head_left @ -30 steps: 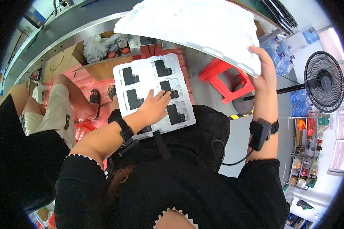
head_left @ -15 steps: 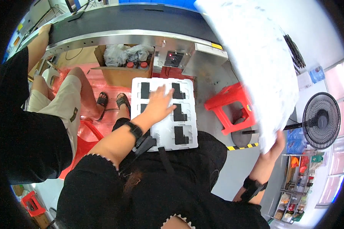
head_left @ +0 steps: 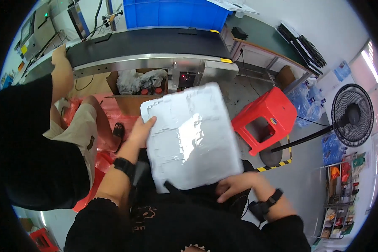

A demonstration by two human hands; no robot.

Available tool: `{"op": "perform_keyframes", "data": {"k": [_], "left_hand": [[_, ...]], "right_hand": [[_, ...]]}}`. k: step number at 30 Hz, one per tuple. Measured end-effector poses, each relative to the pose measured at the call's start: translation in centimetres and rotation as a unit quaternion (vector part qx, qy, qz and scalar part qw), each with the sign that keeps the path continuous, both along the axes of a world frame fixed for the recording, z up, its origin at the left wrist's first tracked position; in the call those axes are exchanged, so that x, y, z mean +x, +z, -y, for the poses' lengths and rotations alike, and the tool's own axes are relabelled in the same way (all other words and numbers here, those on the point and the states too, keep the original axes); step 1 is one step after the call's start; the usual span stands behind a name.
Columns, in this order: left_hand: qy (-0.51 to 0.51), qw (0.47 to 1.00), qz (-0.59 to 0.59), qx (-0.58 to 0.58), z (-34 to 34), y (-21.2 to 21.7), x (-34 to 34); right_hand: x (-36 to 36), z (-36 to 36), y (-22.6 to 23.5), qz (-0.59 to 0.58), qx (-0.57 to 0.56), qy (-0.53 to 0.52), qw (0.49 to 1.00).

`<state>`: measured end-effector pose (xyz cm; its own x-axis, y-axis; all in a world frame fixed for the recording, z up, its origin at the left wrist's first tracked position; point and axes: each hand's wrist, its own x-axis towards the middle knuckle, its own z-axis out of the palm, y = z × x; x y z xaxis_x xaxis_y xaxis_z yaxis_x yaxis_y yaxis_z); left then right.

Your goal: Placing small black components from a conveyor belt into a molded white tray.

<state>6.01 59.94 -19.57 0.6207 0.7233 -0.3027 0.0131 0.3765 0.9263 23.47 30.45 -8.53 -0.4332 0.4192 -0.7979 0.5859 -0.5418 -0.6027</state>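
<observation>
A shiny white molded plastic tray (head_left: 168, 147) lies at a slant above my lap and covers the tray of black pieces seen earlier. My left hand (head_left: 142, 129) grips its left edge, thumb on the upper face. At its near right corner is my right hand (head_left: 237, 185), fingers loosely bent and apart, close against the edge; whether they touch it I cannot tell. What lies beneath the white tray is hidden.
Beyond runs a black conveyor belt (head_left: 151, 44) with a blue crate (head_left: 172, 14) behind it. A red stool (head_left: 277, 109) and a black fan (head_left: 352, 113) stand at right. At left, a co-worker's hand (head_left: 59, 54) rests by the belt. A cardboard box (head_left: 128, 103) sits below.
The white tray has come down from the upper right over the tray of black pieces. My left hand has moved left onto its edge, and my right hand has moved in toward my lap.
</observation>
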Motion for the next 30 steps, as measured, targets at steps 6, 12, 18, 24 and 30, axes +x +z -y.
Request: {"op": "perform_keyframes", "data": {"k": [6,12,18,24,30], "left_hand": [[-0.017,0.96,-0.178,0.216,-4.0,-3.3,-2.2],[0.008,0.92,-0.256,0.296,-2.7,-6.5,3.1],[0.059,0.923,-0.206,0.321,-2.3,-7.2,2.2],[0.065,0.909,-0.212,0.352,-1.4,-4.8,3.1],[0.022,0.882,-0.275,0.382,-2.3,-5.2,3.1]], "right_hand": [[9.6,-7.8,11.4,0.061,0.242,-0.195,0.949],[23.9,-23.0,11.1,0.436,0.509,-0.392,0.63],[28.9,-35.8,6.4,0.413,0.354,-0.534,0.647],[31.3,-33.7,6.4,0.318,0.438,-0.599,0.591],[24.5,-24.9,9.5,-0.126,0.419,-0.678,0.591]]}}
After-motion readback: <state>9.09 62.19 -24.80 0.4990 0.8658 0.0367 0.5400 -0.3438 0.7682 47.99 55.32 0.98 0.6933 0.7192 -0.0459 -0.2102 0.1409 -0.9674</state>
